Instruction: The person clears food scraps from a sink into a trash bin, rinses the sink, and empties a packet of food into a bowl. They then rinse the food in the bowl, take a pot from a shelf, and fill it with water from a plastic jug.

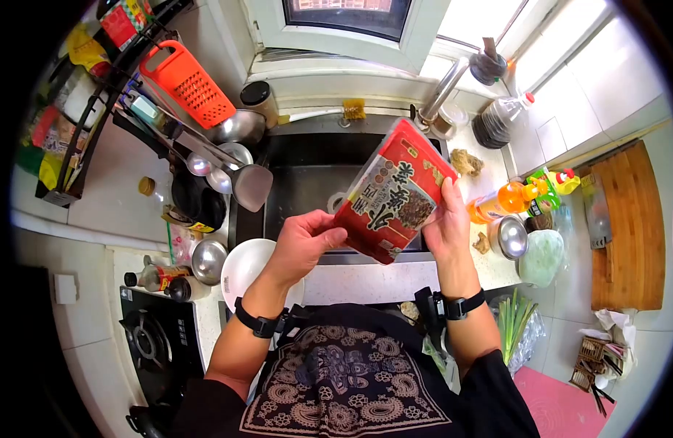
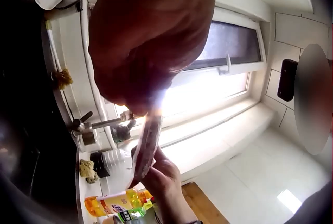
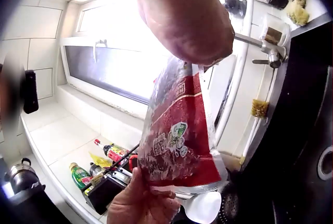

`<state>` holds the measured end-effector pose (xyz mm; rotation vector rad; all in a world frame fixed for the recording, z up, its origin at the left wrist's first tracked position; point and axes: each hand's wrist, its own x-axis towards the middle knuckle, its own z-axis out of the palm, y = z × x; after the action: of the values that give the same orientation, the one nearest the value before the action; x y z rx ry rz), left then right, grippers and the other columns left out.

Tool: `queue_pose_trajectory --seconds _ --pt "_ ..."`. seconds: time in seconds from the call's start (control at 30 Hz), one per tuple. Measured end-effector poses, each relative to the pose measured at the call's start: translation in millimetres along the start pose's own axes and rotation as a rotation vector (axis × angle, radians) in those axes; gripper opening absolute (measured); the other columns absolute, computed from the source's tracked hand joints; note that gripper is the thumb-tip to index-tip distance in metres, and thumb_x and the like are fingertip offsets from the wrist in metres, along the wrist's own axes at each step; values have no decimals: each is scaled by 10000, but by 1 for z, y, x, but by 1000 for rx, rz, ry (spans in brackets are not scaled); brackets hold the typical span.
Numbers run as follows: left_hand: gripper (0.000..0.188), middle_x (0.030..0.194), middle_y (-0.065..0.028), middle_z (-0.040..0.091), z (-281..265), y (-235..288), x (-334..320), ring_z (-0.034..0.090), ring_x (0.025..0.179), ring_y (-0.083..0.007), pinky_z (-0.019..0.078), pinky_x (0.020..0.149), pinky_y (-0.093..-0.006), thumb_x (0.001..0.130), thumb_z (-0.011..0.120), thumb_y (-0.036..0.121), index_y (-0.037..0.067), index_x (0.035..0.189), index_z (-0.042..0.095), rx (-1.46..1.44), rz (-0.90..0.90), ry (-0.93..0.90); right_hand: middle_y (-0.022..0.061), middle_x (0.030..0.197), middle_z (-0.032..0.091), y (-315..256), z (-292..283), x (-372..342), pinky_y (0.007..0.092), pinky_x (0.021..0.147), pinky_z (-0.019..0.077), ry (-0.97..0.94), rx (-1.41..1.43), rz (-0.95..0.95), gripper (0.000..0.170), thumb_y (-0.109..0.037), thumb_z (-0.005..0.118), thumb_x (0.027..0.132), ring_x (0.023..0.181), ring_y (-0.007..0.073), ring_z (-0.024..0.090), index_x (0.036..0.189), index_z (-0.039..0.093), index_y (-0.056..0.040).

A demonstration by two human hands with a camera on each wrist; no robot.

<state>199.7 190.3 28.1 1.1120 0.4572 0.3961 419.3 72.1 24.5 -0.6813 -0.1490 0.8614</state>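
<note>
- Packet, one: flat, red plastic with white Chinese lettering, a printed food picture and a clear edge; held tilted in the air over the sink, printed front facing the head camera; edge-on and thin in the left wrist view.
- Left hand: gripping the packet's lower left edge, thumb on the front face.
- Right hand: gripping the packet's right edge, thumb laid along the front near the upper right corner.
- Wrist straps, two: black, one per wrist, the left one shown.
- Sink, black, rectangular: beneath the packet, set into a pale speckled table.
- Faucet, silver metal: at the sink's far right corner.
- Brush, pale handle, yellow bristles: lying along the sink's back edge.
- Bowl, white, round: left of the sink, partly behind the left forearm.
- Bottle, clear plastic with orange contents: right of the sink, near a small round steel bowl.
- Basket, orange perforated plastic: upper left, by the wall.
- Cutting board, brown wooden: upright at far right.
</note>
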Motion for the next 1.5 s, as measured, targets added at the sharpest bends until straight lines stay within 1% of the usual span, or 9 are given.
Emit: queue_pose_trajectory --seconds 0.27,0.4,0.53,0.63,0.77,0.93,0.97,1.27,1.5 --pt "129 790 -1 628 1 16 12 525 713 -53 428 657 -206 866 654 130 11 901 619 349 197 170 66 1207 592 21 -41 -13 350 928 442 -5 -50 262 293 -223 456 972 1068 204 582 1219 514 -77" --pt "81 711 -21 610 13 33 14 521 642 -69 422 592 -222 859 627 80 6 892 623 651 239 121 78 1210 568 30 -68 -12 315 908 431 256 -868 260 500 -251 664 850 1090 206 545 1264 483 -37" --pt "84 738 -65 614 15 31 26 545 622 -109 437 586 -244 854 613 70 -3 894 621 850 299 14 94 1252 521 15 -12 -20 429 983 372 -161 -1308 -559 535 -236 693 808 1141 225 507 1272 473 -86" --pt "98 749 -76 612 23 33 30 564 633 -128 444 581 -256 859 606 76 -9 907 615 903 326 -58 76 1128 575 14 18 -14 502 1019 307 -482 -1527 -691 404 -233 672 817 1069 243 544 1181 541 -117" --pt "98 743 -66 596 29 41 29 565 664 -133 451 602 -262 858 603 76 -6 912 608 870 198 -23 26 808 620 8 24 -7 499 922 382 -660 -1536 -560 127 -227 629 838 839 248 603 850 632 -101" --pt "99 740 -59 579 28 38 29 534 656 -123 439 600 -244 875 599 95 -2 893 596 1000 356 -35 71 848 623 14 25 -8 392 729 476 -677 -1389 -408 153 -227 617 840 805 291 604 871 631 -78" --pt "96 773 -112 581 31 38 27 576 675 -250 459 611 -304 860 590 95 2 886 594 1004 349 -10 79 850 622 16 26 -9 376 693 485 -664 -1349 -393 157 -225 615 841 799 299 603 873 630 -72" --pt "104 743 -118 561 38 30 30 559 635 -270 441 574 -325 874 569 103 2 849 574 1083 510 168 79 850 624 27 32 -7 382 667 492 -573 -1292 -478 160 -215 587 850 787 294 609 902 636 -72" --pt "120 723 -158 608 31 45 36 599 626 -279 463 569 -328 820 553 81 -19 798 615 1194 393 10 60 772 602 26 35 -12 395 605 495 -570 -1512 -538 126 -203 565 844 740 288 614 808 632 -102"
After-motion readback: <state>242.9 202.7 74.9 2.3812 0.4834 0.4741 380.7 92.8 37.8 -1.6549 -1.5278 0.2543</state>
